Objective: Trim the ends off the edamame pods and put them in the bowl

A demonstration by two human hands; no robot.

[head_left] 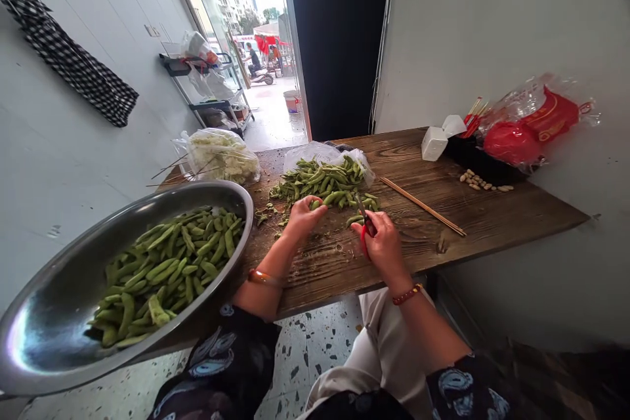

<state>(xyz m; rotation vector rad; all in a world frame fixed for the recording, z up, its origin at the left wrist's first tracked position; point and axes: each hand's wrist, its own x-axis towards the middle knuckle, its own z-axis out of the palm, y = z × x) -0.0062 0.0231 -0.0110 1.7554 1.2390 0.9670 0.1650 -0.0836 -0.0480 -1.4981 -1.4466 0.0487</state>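
My left hand [306, 215] pinches a green edamame pod [315, 204] above the table, close to the front of a heap of pods [322, 176]. In my right hand [382, 239] is a pair of scissors [365, 230] with red handles, its dark blades pointing away from me. A few pods lie on the wood near the blade tips. To my left, a wide metal basin [246, 210] holds many more pods [172, 269]. Small trimmed bits are scattered around my left hand.
A pair of chopsticks [423, 207] lies right of the scissors. Peanuts [485, 181], a white box [434, 143] and red plastic-wrapped packages [536, 125] sit at the far right of the wooden table [502, 216]. Behind the basin is a bag of pale vegetables [221, 154]. A cart [216, 105] stands near the doorway.
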